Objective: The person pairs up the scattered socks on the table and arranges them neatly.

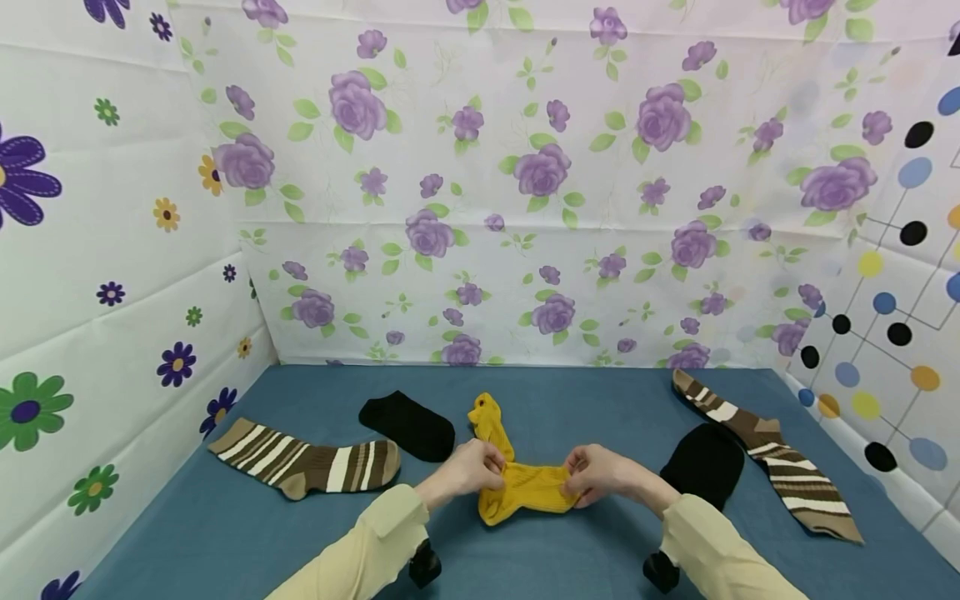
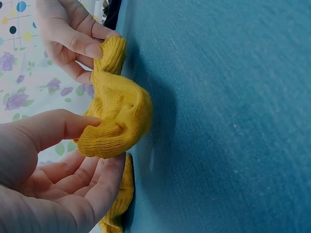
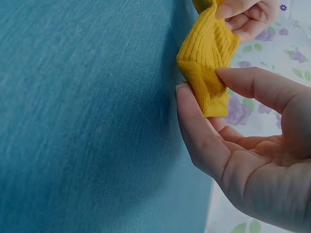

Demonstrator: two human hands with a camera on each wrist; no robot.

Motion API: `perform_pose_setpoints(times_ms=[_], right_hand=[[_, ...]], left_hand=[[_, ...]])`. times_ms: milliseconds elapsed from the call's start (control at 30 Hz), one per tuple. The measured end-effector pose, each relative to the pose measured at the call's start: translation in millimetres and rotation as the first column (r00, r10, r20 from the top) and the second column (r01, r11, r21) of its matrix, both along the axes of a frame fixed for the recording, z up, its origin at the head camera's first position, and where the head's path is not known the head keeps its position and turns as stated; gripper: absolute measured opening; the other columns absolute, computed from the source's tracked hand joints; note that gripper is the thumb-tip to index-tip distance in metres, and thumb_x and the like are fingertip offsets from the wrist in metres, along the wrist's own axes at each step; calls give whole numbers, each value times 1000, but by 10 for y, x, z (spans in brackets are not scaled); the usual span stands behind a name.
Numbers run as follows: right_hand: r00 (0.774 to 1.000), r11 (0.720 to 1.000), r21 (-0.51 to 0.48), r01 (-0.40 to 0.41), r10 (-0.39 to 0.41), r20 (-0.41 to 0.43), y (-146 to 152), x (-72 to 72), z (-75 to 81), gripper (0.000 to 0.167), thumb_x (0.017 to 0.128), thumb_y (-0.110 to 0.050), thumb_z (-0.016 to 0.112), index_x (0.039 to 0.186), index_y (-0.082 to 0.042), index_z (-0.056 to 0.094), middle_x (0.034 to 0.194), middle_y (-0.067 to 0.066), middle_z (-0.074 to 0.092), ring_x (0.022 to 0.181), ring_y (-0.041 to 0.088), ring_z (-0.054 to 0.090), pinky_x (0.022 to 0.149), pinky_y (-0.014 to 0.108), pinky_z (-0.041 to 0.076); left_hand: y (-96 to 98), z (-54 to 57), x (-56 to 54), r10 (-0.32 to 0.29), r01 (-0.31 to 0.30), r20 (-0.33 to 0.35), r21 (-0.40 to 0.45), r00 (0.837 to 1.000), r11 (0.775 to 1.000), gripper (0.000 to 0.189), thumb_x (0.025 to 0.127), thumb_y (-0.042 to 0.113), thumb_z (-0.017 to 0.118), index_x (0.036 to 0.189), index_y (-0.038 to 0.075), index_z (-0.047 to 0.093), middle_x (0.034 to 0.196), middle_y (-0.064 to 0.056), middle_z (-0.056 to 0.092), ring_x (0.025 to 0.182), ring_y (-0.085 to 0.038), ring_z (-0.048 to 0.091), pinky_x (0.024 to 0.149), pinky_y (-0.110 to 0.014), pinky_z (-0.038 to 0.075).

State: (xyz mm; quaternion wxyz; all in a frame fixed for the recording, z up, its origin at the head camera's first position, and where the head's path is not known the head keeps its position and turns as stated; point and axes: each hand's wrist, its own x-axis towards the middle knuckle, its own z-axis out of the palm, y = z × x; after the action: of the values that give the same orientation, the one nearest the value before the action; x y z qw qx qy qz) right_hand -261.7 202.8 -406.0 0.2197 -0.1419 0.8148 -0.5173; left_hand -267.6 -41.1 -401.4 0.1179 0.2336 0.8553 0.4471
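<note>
A yellow ribbed sock (image 1: 534,488) is stretched sideways between both hands, just over the blue tabletop. My left hand (image 1: 472,467) pinches its left end; in the left wrist view that end of the sock (image 2: 116,116) bulges, bunched, between thumb and fingers. The other end is pinched by my right hand (image 1: 600,473), and in the right wrist view the thumb presses on the sock's narrow tip (image 3: 211,92). Behind the left hand lies a second yellow sock (image 1: 491,427), its far end crumpled and its near part hidden by that hand.
On the left lie a brown-and-white striped sock (image 1: 330,468) and a black sock (image 1: 408,425). To the right, another black sock (image 1: 703,465) touches a second striped sock (image 1: 806,483). Patterned cloth walls (image 1: 487,283) border the blue table (image 1: 247,542) at the back and sides.
</note>
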Motion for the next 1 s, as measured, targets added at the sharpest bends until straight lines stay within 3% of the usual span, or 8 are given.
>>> perform_pose_setpoints(times_ms=[667, 933, 1000], right_hand=[[1000, 1000, 13, 7, -7, 10, 3, 13, -19, 27, 77, -3, 67, 95, 7, 48, 80, 14, 54, 68, 23, 55, 63, 38, 51], [994, 999, 33, 30, -34, 108, -9, -21, 14, 26, 79, -6, 67, 95, 5, 49, 82, 14, 57, 69, 21, 57, 64, 36, 51], [995, 999, 41, 27, -31, 93, -8, -12, 23, 27, 80, -7, 68, 95, 6, 50, 82, 14, 57, 67, 21, 57, 63, 36, 51]], left_hand=[[-16, -59, -19, -10, 10, 35, 16, 999, 1000, 17, 71, -5, 70, 86, -3, 62, 72, -4, 58, 59, -13, 53, 54, -32, 49], [-36, -58, -36, -13, 13, 17, 14, 1000, 1000, 16, 70, -5, 71, 83, -3, 63, 70, -3, 58, 56, -12, 52, 52, -29, 48], [-40, -61, -40, -10, 10, 17, 13, 1000, 1000, 16, 70, -5, 71, 84, -3, 63, 70, -3, 58, 57, -12, 52, 52, -28, 47]])
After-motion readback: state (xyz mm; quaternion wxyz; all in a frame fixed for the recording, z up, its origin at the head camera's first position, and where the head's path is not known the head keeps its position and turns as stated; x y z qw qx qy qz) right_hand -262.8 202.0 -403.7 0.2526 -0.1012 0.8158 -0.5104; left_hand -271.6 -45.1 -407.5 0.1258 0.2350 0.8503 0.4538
